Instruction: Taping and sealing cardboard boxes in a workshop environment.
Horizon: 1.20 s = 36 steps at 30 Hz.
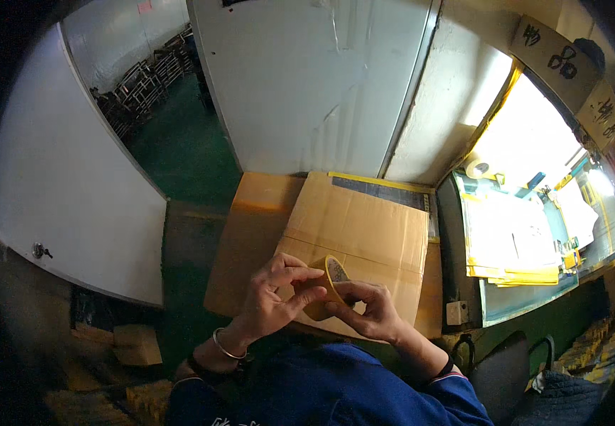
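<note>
Tape roll (327,282), yellow and upright, gripped by left hand (273,298) and right hand (366,310) above cardboard box (364,227).

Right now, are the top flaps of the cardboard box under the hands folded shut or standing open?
Shut. The cardboard box shows a flat top with its flaps lying down. Both hands, left hand and right hand, hold a yellow tape roll over it.

A white wall panel (307,78) fills the top centre of the frame, with a second white panel (66,184) slanting down the left side, a small key lock (39,250) near its lower edge. Between them a dark green floor (179,149) runs back to stacked metal frames (144,78) at upper left. At right, bright light floods a glass-topped desk (527,234) strewn with papers, cardboard signs (563,60) hanging above it.
</note>
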Tool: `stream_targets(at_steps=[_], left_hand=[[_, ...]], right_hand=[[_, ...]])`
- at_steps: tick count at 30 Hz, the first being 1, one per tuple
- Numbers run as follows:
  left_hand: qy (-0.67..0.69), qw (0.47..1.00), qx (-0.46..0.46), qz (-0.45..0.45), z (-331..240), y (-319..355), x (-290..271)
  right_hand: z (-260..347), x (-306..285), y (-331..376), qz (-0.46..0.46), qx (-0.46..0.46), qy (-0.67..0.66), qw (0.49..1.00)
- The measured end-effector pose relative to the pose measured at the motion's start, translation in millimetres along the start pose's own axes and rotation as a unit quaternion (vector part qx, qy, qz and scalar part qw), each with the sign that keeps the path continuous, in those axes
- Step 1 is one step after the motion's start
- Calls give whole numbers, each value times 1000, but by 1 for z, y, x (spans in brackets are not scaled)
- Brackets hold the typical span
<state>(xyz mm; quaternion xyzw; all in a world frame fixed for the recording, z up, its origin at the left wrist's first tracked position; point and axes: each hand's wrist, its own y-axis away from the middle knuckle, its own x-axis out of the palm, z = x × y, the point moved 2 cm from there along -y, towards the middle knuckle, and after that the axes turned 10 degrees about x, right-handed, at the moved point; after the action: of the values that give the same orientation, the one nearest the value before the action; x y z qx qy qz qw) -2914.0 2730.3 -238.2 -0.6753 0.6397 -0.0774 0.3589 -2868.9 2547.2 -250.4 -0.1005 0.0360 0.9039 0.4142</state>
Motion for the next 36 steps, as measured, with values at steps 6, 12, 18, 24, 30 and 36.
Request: stream_targets(at_steps=[6,12,18,24,30,36], left_hand=[[-45,998,30,19,-3,-5,0],[-9,999,-1,48,-5,-8,-4],[-73,985,87,132,-5,-13,-6],[-122,968,108,190,2,-12,-1],[-78,975,110,175,-1,-5,8],[-60,996,57,40,15,-6,11]], right_hand=[[-2,0,3,11,7,14,1000],[-1,-3,4,19,-13,67,997],[2,-1,5,33,5,77,996],[0,0,8,33,24,81,996],[-19,-2,5,8,101,-72,992],[-31,-4,1,33,143,-161,976]])
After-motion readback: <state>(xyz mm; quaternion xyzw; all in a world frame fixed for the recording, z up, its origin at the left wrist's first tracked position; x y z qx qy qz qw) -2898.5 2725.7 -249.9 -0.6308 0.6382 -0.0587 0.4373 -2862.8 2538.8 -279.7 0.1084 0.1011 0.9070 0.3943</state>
